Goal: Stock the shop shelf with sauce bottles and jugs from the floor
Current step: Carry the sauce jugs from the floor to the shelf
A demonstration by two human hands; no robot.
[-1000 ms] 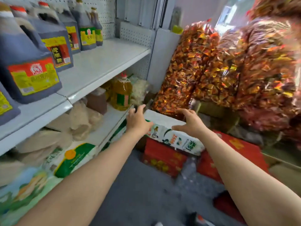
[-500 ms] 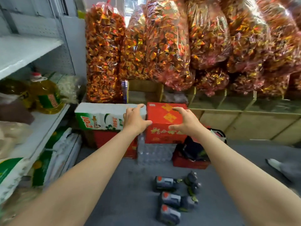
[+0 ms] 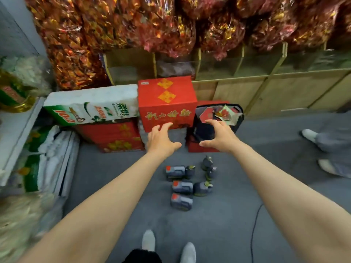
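Floor: grey carpet (image 3: 218, 234), with a thin black cable (image 3: 253, 230) running across it at lower right. Back of the aisle: large clear bags of red-and-gold wrapped sweets (image 3: 121, 25) piled above a row of wooden bins (image 3: 266, 86). Below them, a red carton (image 3: 167, 103) with gold characters sits on top of other stock; a white-and-green pack (image 3: 91, 109) lies just beside it on the left, resting on a second red carton (image 3: 114, 137). Far left: edge of a white shelf (image 3: 17, 130), a yellow oil bottle (image 3: 13, 92) on it, image blurred there. Sauce jugs (image 3: 180, 186): three dark jugs with red caps in a column on the carpet, directly ahead of the wearer's grey shoes (image 3: 169, 247); smaller dark bottles (image 3: 207, 168) stand just to their right, count unclear. Another person's legs and pale shoes (image 3: 326, 150) at right edge. Both arms extended forward and down, above the jugs and well apart from them. Left hand (image 3: 161, 141): palm down, fingers spread and relaxed, holding nothing. Right hand (image 3: 220, 135): palm down, fingers spread, thumb pointing inward, holding nothing.
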